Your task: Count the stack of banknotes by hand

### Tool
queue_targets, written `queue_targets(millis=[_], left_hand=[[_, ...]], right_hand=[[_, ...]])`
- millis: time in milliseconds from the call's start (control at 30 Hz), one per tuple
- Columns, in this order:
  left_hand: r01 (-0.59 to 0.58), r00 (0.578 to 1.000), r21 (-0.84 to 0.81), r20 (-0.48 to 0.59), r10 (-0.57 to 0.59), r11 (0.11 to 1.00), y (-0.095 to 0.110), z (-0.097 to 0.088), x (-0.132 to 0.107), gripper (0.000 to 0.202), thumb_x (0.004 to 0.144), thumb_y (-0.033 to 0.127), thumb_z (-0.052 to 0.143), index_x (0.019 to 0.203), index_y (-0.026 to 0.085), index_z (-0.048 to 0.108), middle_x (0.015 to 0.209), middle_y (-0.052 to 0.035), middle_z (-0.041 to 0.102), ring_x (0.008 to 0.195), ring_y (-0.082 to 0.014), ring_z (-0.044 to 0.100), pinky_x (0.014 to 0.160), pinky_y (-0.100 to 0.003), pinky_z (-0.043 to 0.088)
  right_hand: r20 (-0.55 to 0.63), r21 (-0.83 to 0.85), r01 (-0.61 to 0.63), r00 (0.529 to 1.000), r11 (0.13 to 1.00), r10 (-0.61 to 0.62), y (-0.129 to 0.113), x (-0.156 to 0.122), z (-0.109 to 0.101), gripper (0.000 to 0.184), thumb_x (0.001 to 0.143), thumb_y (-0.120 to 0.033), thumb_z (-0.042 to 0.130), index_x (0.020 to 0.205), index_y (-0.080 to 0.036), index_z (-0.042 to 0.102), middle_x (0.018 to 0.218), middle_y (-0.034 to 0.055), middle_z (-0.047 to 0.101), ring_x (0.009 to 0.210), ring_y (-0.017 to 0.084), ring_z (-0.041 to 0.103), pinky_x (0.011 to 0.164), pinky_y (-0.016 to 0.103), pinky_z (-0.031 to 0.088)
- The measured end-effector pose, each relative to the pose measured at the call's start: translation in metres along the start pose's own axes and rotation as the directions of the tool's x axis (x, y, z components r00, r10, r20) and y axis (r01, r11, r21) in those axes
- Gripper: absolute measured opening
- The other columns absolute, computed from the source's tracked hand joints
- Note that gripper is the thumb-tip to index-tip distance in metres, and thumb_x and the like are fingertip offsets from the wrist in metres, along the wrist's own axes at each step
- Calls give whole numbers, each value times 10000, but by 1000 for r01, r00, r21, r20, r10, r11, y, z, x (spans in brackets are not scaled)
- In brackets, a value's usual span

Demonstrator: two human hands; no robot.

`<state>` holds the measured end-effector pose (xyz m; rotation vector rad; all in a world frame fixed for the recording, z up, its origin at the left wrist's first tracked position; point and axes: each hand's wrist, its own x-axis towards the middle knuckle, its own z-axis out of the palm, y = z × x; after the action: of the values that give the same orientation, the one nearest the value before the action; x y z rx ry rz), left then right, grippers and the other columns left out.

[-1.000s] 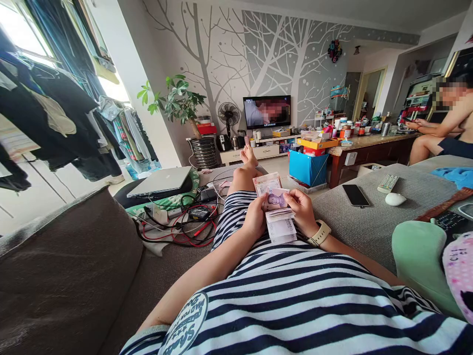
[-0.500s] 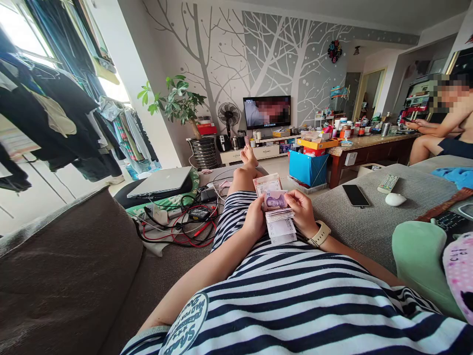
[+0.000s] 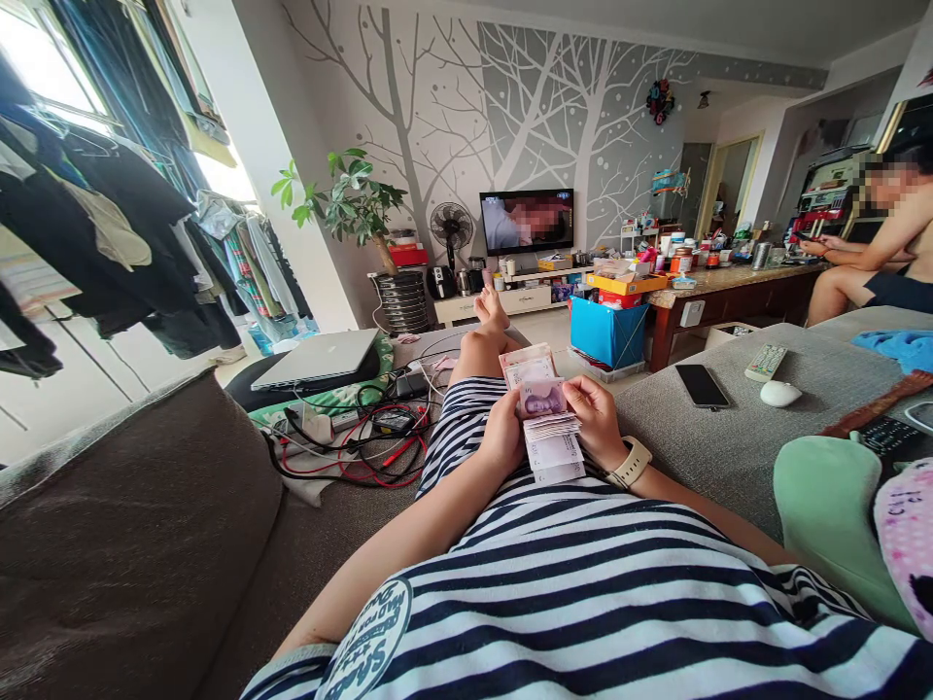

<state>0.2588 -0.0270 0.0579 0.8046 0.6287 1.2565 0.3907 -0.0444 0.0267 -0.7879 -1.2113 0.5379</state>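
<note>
Fingers [image 3: 583,394] of the left hand [image 3: 502,435] and right hand [image 3: 598,420] are closed on a stack of yuan banknotes [image 3: 548,428] — gripped from both sides, just above the striped shirt [image 3: 583,603] (a pale wristband [image 3: 628,463] is worn on the right wrist).

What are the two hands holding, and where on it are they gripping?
A stack of pink paper yuan banknotes: the left hand grips its left edge and the right hand its right edge, both near the middle.
</note>
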Motion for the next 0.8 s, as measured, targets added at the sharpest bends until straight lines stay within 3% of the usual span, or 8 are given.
queue_targets(millis=[133, 400, 533, 800], left_hand=[[5, 1000, -25, -18, -6, 1000, 2, 0, -3, 155, 816, 255, 755, 901, 126, 748, 874, -95, 785, 845, -257, 760, 902, -392, 614], [-4, 999, 27, 45, 3, 1000, 2, -3, -3, 183, 722, 207, 799, 871, 112, 752, 801, -85, 755, 785, -244, 733, 817, -353, 586], [-13, 999, 16, 33, 13, 1000, -1, -2, -1, 166, 694, 156, 787, 851, 126, 742, 789, -58, 754, 663, -180, 673, 735, -308, 566], [19, 998, -34, -58, -21, 999, 1, 4, 0, 125, 872, 189, 659, 862, 102, 747, 770, -77, 741, 641, -181, 663, 734, -310, 571]], right_hand=[[19, 28, 11, 1000, 1000, -11, 2, -1, 0, 535, 958, -704, 584, 750, -212, 586, 636, 23, 559, 593, 158, 495, 605, 310, 429], [-101, -12, -26, 995, 1000, 25, 14, 4, -1, 449, 853, -630, 725, 844, -213, 561, 756, 15, 591, 679, 166, 536, 636, 299, 428], [-71, -74, -11, 997, 997, 6, 11, 5, -2, 424, 869, -603, 686, 765, -211, 563, 690, 9, 552, 644, 161, 491, 611, 305, 394], [-68, -45, 2, 998, 999, -5, 5, 5, -3, 393, 875, -558, 674, 732, -209, 563, 670, 12, 564, 624, 154, 491, 590, 300, 389]])
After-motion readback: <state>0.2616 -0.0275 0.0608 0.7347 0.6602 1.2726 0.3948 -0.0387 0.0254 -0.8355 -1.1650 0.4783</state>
